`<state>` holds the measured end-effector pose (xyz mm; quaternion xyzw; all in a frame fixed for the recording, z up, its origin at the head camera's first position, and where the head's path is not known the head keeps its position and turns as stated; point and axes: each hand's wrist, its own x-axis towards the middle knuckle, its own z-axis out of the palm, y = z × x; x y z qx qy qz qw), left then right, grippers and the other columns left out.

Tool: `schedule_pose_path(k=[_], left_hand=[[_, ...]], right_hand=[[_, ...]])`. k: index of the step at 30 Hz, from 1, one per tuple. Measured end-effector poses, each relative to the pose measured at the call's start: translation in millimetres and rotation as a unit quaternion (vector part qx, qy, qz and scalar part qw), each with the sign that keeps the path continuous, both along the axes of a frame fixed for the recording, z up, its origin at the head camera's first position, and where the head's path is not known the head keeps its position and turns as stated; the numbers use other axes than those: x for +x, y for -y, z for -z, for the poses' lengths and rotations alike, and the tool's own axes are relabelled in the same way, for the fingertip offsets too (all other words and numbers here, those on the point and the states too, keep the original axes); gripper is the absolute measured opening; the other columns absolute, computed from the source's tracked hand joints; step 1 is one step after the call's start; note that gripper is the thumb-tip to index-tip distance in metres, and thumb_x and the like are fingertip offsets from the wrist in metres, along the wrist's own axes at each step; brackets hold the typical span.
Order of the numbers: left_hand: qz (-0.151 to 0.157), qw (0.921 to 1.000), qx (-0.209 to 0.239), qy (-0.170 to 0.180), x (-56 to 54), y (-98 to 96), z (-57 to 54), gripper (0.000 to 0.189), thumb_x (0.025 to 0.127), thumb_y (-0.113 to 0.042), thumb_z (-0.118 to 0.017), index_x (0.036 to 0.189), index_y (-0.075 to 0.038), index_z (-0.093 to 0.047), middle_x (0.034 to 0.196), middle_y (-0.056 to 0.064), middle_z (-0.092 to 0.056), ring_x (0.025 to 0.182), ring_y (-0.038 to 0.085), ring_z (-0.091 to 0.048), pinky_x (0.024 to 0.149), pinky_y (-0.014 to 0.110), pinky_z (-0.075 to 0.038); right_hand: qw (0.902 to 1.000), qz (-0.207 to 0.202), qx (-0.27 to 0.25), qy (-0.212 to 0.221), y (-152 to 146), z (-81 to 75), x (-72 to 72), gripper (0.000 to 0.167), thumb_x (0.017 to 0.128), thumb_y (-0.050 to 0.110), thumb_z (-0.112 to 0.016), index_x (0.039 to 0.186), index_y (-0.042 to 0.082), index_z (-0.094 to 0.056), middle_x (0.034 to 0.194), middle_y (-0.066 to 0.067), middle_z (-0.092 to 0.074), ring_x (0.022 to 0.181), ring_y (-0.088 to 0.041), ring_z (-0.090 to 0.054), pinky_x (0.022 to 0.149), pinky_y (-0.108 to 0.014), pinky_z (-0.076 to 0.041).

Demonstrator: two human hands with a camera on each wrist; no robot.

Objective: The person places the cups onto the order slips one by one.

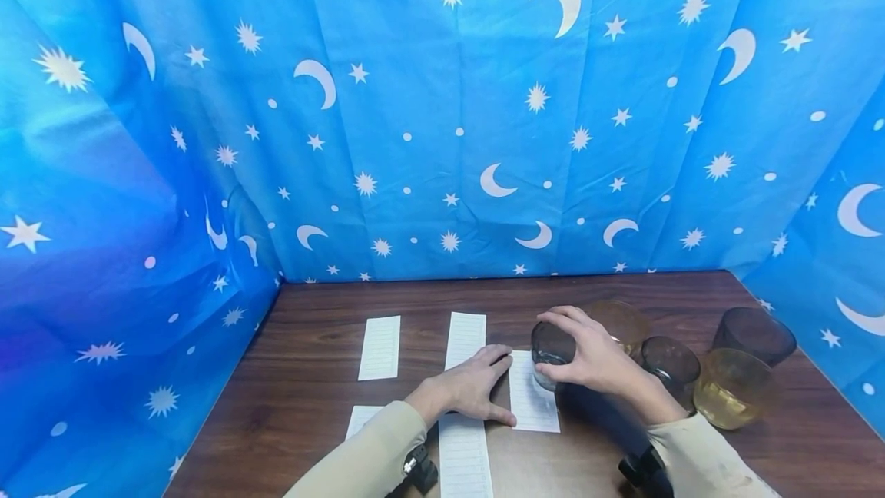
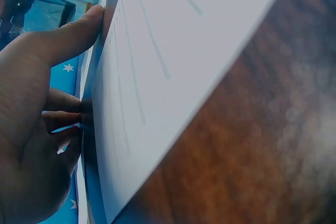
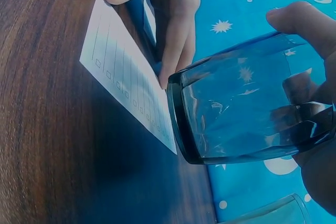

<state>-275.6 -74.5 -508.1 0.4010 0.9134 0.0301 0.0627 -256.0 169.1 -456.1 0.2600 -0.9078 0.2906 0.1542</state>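
Note:
My right hand [image 1: 594,356] grips a dark, see-through glass tumbler [image 1: 549,348] around its sides, thumb on the near side and fingers by the rim. The tumbler's thick base is over the far part of a lined paper slip [image 1: 534,410]; whether it touches the paper I cannot tell. In the right wrist view a row of small checkboxes shows on this slip [image 3: 118,72]. My left hand [image 1: 473,386] lies palm down with spread fingers, its thumb and fingertips touching the slip's left edge. Under that hand runs another lined paper [image 1: 465,459].
Right of my right hand stand several glass vessels: a small dark glass [image 1: 671,363], an amber bowl [image 1: 733,390], a larger dark bowl [image 1: 754,333] and a brownish one [image 1: 618,321] behind. More slips [image 1: 379,348] lie left on the wooden table [image 1: 311,375]. A blue star-patterned curtain [image 1: 429,98] encloses it.

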Motion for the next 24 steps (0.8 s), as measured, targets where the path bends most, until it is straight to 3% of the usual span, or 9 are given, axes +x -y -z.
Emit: schedule_pose_path(k=[16, 24], left_hand=[[0.005, 0.9998, 0.01, 0.019, -1.3, 0.5, 0.0, 0.103, 0.078, -0.072, -0.063, 0.151, -0.005, -0.033, 0.159, 0.009, -0.027, 0.147, 0.023, -0.025, 0.118, 0.03, -0.029], [0.005, 0.9999, 0.01, 0.012, -3.9, 1.7, 2.3, 0.103, 0.078, -0.071, -0.063, 0.151, -0.005, -0.033, 0.158, 0.009, -0.027, 0.147, 0.022, -0.024, 0.118, 0.03, -0.028]], right_hand=[[1.0, 0.002, -0.003, 0.003, 5.3, 6.1, -0.5, 0.071, 0.067, 0.044, -0.085, 0.127, 0.015, -0.062, 0.125, -0.008, -0.059, 0.11, -0.031, -0.06, 0.086, -0.053, -0.053], [1.0, 0.003, -0.004, -0.006, 9.2, 6.4, -2.0, 0.072, 0.065, 0.045, -0.085, 0.126, 0.014, -0.063, 0.125, -0.009, -0.059, 0.11, -0.031, -0.06, 0.087, -0.053, -0.053]])
